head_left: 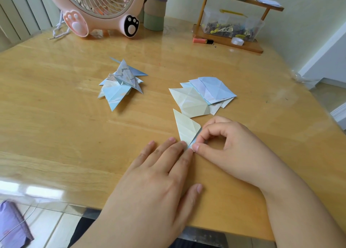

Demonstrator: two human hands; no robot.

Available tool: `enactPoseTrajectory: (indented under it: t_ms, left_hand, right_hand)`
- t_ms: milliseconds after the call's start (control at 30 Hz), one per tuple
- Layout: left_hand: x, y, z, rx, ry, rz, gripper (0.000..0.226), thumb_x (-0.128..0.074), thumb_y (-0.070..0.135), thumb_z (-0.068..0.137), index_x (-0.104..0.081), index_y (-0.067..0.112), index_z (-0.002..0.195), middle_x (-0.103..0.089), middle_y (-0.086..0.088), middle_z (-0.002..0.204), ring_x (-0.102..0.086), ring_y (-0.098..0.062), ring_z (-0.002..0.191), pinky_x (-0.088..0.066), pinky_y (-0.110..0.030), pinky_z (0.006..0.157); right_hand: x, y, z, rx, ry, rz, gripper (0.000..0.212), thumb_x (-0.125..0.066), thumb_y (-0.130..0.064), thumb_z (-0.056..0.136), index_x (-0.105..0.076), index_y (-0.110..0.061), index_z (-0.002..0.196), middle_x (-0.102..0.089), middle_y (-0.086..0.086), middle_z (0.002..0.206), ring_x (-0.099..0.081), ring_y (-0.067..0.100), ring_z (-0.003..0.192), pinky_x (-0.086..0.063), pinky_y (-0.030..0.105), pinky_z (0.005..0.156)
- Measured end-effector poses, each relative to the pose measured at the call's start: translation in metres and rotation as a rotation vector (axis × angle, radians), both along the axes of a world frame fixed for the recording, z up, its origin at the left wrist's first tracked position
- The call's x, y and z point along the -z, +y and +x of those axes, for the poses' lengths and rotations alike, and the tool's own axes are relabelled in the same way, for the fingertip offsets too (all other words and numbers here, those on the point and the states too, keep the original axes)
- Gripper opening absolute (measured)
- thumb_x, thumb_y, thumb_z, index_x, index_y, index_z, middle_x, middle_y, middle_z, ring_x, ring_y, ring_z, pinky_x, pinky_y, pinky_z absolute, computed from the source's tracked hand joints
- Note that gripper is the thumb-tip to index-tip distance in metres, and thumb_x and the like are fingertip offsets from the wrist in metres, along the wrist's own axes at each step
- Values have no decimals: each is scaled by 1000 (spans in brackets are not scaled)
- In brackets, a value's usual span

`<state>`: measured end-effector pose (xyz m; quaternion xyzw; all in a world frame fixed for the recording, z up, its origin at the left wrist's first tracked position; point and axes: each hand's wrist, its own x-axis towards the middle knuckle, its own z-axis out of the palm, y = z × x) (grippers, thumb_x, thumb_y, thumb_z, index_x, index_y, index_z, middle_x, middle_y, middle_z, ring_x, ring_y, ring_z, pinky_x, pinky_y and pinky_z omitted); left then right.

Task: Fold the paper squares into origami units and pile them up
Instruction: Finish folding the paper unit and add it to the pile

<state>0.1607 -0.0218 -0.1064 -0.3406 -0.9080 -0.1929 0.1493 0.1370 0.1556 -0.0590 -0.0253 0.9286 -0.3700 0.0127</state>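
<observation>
1. The left hand [164,165] lies flat on the wooden table [56,120] close to the near edge, fingers straight and together, with its fingertips pressing down the near tip of a pale folded paper [186,129].
2. The right hand [224,145] is just beside it, thumb and forefinger curled into a ring and pinching the lower right edge of the same paper, right where the left fingertips hold it.
3. The folded paper is a narrow pointed shape, cream on top with a bluish underside showing along the pinched edge; its sharp tip points away from the person.
4. Just beyond it, nearly touching its tip, sits a fanned stack of creased paper squares [204,96], cream in front and light blue and lilac behind, overlapping one another.
5. To the left of that stack and well apart from it is a pile of finished origami units [119,83], blue and grey points sticking out in several directions.
6. At the far edge of the table stand a pink fan [101,10] with paw-shaped feet, a green and beige cylinder [154,14] beside it, and a small wooden shelf [234,40] on the right holding a clear box [230,25], with a roll of tape [237,41] and an orange marker [202,40] at its base.
</observation>
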Motion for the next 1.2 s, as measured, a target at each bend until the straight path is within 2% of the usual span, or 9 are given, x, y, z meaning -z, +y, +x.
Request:
enactPoseTrajectory:
  t_ms: [300,700,1100,1200]
  left_hand:
    - [0,2,1,-25,-5,-40,57,-39,46,89,-64,5,119,-63,-5,122,-57,-23,119,-33,-40,98]
    - [-4,2,1,-24,-41,-29,55,-39,48,88,-61,9,121,-62,-1,121,-56,-19,121,-32,-37,99]
    - [-2,3,1,-23,-1,-53,55,-39,44,89,-64,6,119,-63,-5,120,-57,-23,119,-34,-39,97]
    - [-1,4,1,-28,14,-59,55,-39,43,88,-65,5,117,-64,-6,119,-58,-24,117,-38,-42,99]
  right_hand:
    - [2,-2,0,24,31,30,15,-72,-26,76,-64,-27,63,-59,-13,89,-55,-1,85,-37,3,70]
    - [1,-2,0,4,18,16,13,-72,-24,77,-66,-26,65,-57,-13,88,-55,-1,84,-37,4,70]
    - [0,-3,1,20,30,26,15,-73,-23,77,-66,-26,64,-57,-13,86,-55,-3,84,-35,2,70]
    - [0,-4,1,29,35,33,16,-73,-22,76,-65,-26,63,-58,-13,86,-55,-3,84,-36,2,71]
